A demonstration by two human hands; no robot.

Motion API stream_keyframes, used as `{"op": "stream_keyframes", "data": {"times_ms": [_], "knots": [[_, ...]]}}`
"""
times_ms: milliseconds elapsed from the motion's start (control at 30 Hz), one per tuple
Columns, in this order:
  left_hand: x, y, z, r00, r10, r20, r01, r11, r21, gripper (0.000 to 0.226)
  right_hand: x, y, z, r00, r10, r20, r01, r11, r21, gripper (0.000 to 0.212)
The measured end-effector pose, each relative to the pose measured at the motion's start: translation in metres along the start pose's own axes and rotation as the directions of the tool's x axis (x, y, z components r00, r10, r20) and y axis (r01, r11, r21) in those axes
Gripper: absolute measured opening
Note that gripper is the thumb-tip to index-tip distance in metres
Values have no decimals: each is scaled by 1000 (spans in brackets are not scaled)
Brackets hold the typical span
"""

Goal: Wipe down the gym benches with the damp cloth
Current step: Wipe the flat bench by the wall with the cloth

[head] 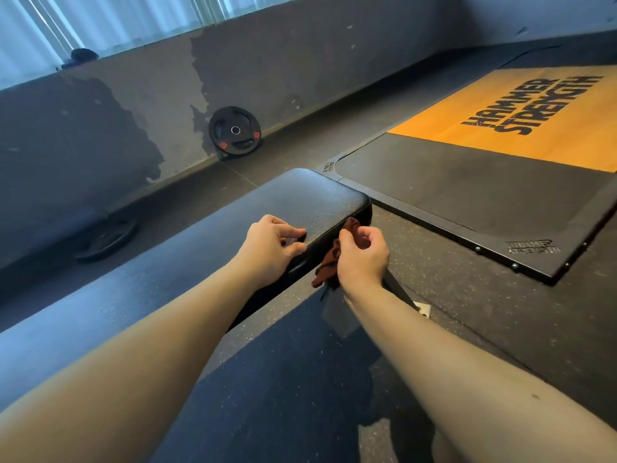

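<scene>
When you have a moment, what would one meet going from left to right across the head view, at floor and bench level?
Flat weight plate on the floor → left hand on the bench edge → red cloth → right hand holding it → orange platform.

Dim bluish daylight from window [100,21] upper left, soft shadows, wide-angle edge bending

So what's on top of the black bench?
Only the left hand, resting near the edge of the bench. The red cloth isn't on top; the right hand holds it against the side. The arm hides some padding.
</scene>
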State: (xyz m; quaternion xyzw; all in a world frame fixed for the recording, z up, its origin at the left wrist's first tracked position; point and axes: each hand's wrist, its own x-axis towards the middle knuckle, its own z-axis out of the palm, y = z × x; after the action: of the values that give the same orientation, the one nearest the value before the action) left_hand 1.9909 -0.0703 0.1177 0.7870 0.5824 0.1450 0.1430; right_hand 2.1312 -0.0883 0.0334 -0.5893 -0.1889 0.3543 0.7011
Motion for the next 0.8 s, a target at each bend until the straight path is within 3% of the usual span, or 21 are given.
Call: {"op": "stream_keyframes", "data": {"times_ms": [133, 267, 367, 500, 700, 800], "knots": [[-10, 2, 0, 987, -5, -161, 17, 997, 76, 26, 40, -26, -7, 993, 8, -122, 0, 998, 58, 7], [-13, 6, -3, 989, -131, -71, 125, 988, -91, 29, 29, -25, -8, 994, -29, -107, 32, 999, 23, 10], [-10, 8, -1, 986, -153, -69, 149, 987, -61, 27, -4, -5, -1, 995, -95, 19, 96, 994, -45, 13], [-11, 7, 0, 982, -148, -116, 144, 989, -38, 28, -27, 7, 3, 986, -43, 161, 53, 997, -60, 13], [-37, -15, -2, 960, -187, -210, 178, 982, -60, 29, 17, -27, -3, 999, -20, -39, 21, 1000, 20, 8], [-54, -37, -5, 937, -228, -264, 226, 973, -38, 26, 15, -27, 0, 997, -40, -70, 40, 999, -2, 12]]}}
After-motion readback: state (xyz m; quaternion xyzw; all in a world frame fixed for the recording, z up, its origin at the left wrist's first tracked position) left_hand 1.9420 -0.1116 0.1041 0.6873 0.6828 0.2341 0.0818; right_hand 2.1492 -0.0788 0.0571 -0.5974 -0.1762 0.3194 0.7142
